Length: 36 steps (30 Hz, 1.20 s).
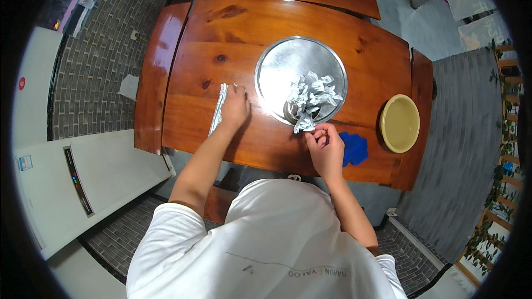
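White T-shirt [282, 232] fills the foreground. Left hand [236, 108] is beside a silvery strip [218, 112] on the tabletop [377, 72]; right hand [327, 148] curls at the lower end of crumpled foil [313, 94] over a metal tray [277, 66]. Whether either grip is clamped, I cannot tell.

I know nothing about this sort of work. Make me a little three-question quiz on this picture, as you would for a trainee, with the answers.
1. Which hand is nearer the crumpled silvery heap?
2. True or false: the yellow bowl stands to the right of the round metal tray.
3. What lies right beside the left hand?
a) the yellow bowl
b) a long silvery strip
c) a blue cloth

Key:
1. The right hand
2. True
3. b
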{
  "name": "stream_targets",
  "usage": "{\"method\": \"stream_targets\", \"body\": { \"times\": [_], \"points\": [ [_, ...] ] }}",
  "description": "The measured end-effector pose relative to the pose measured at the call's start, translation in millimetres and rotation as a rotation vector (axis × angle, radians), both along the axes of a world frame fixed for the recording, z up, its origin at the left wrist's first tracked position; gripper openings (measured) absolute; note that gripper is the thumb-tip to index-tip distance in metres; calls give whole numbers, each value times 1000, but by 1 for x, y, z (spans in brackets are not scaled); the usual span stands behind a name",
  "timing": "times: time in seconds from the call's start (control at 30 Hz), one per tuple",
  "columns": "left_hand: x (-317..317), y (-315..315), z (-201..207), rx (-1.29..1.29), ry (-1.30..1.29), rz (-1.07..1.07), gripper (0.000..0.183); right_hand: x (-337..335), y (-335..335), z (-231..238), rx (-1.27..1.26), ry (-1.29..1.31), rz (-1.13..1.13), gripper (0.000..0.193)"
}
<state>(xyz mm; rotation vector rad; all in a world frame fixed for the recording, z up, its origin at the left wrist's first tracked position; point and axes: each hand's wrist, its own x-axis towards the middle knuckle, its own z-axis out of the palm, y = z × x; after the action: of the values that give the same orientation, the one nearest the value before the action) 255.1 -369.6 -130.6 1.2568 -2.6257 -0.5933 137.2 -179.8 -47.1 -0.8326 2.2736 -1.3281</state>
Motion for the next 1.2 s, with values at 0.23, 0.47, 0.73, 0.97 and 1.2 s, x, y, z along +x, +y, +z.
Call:
{"method": "stream_targets", "body": {
  "times": [0.23,0.47,0.73,0.97,1.2],
  "points": [
    [-18,78,50,226,511,-342,24,-10,1,-11,-64,19,29,29],
    [-33,109,62,325,705,-178,18,-11,3,-10,-170,93,98,20],
    [-31,112,81,489,645,-67,19,-17,9,-7,-147,196,22,19],
    [-31,106,98,419,772,-89,14,-19,14,9,-152,226,14,15],
    [-36,98,111,251,849,-175,8,-12,7,45,-254,153,22,13]
  ]
}}
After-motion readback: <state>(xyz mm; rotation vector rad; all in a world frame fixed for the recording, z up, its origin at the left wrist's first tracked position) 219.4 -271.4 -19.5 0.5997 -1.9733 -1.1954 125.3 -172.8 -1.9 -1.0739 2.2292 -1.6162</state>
